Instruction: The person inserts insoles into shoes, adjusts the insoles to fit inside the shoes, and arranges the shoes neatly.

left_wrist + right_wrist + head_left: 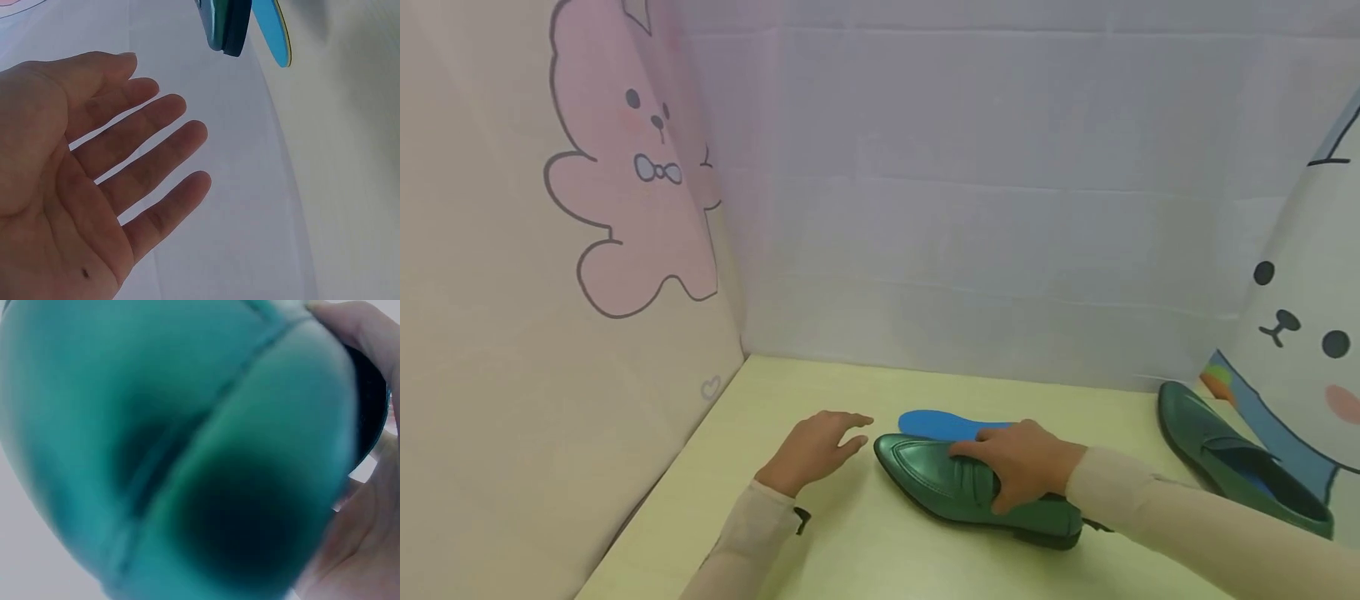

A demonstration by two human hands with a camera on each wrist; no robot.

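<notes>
A green loafer (921,475) with a pointed toe and dark sole is in the middle of the head view, toe to the left. My right hand (1026,462) grips it around the opening, thumb on the near side and fingers over the far side. In the right wrist view the loafer's green upper (187,425) fills most of the picture, blurred. Left of the toe, my left hand (811,450) holds nothing, its fingers spread apart in the left wrist view. Just behind the loafer lies a blue insole (936,423), its right end hidden by the right hand.
A second green loafer (1195,433) stands at the right, with blue showing inside it. The pale yellow table (820,550) meets a white cloth backdrop (970,208) at its back. Printed cloth with cartoon animals hangs at the left and right sides.
</notes>
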